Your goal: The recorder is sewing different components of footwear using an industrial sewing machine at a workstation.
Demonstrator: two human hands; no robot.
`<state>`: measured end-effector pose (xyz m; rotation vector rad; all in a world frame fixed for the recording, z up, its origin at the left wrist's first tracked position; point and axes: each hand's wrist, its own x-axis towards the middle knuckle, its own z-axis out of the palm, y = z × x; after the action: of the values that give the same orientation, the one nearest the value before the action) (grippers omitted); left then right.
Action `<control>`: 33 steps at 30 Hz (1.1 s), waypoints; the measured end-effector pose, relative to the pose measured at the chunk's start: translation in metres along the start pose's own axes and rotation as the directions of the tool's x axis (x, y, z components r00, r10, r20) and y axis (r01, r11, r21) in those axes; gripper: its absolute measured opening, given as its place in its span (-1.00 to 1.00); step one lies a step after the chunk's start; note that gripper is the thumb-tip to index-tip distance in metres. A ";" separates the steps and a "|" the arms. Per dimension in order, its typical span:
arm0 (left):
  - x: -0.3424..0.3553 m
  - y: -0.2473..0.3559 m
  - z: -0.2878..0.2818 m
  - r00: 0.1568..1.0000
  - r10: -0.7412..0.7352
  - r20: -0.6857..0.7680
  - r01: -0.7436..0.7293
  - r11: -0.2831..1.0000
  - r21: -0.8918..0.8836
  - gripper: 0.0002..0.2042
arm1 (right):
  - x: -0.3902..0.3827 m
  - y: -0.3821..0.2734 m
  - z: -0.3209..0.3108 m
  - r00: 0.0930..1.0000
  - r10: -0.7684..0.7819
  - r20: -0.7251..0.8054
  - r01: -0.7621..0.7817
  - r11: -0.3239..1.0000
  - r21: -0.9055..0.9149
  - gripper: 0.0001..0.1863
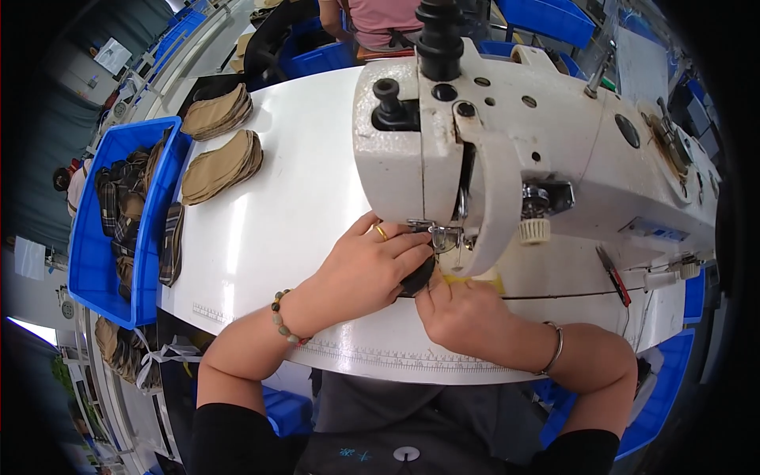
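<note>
A small dark fabric piece lies under the needle end of a white sewing machine. My left hand, with a ring and a beaded bracelet, curls over its left side, fingertips close to the presser foot. At the piece's near right edge, my right hand closes its thumb and forefinger on it. Both hands rest low over the white table. Much of the piece is hidden under my fingers, and the far fingers of my right hand are tucked out of sight.
Two stacks of tan fabric pieces, a far stack and a nearer stack, lie at the left. Beside them a blue bin holds dark and plaid pieces. Red-handled thread snips lie right. Another person sits beyond.
</note>
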<state>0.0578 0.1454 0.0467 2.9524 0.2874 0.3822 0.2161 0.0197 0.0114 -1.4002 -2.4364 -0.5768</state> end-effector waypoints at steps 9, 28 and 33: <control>-0.006 -0.011 -0.001 0.971 0.069 -0.229 -0.057 0.996 0.062 -0.66 | 0.003 0.030 -0.010 0.984 0.173 -0.048 -0.162 0.969 0.188 -0.86; 0.000 -0.016 0.019 0.870 -0.039 -0.491 -0.013 0.995 -0.101 -0.74 | 0.005 0.024 0.010 0.985 0.127 -0.120 -0.118 0.990 0.079 -0.85; 0.004 -0.010 -0.010 0.885 -0.104 -0.453 0.175 0.978 0.117 -0.61 | 0.001 0.027 0.025 0.924 0.327 -0.199 -0.256 0.914 0.314 -0.85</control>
<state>0.0572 0.1575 0.0556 2.9282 0.6056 1.0639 0.2383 0.0443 -0.0052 -1.4385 -1.9704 -0.2951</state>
